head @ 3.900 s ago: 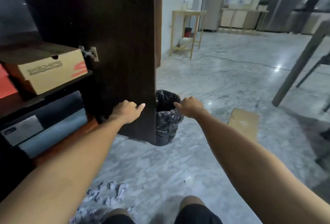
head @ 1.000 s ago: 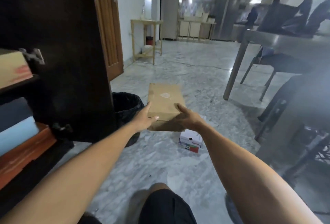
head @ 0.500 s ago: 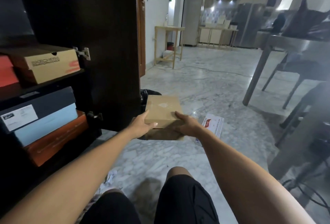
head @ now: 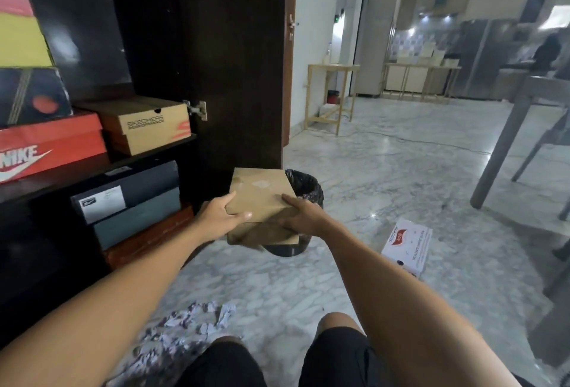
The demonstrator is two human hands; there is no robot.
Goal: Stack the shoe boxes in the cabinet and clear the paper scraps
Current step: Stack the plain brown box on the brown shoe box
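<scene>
The plain brown shoe box (head: 260, 198) is held off the floor, in front of the black-lined bin (head: 303, 189) beside the open cabinet door (head: 228, 56); the left hand (head: 220, 217) grasps its near left corner, the right hand (head: 300, 217) its near right edge. Paper scraps (head: 191, 322) lie on the marble floor (head: 385, 176) near the knees; a white shoe box (head: 407, 246) sits off to the right.

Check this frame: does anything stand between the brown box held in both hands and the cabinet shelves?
Nothing visible does. The left hand and right hand hold the brown box in front of the black bin, right of the open cabinet. Its door is swung wide. The shelves already hold boxes; the tan Skechers box has a bare top.
</scene>
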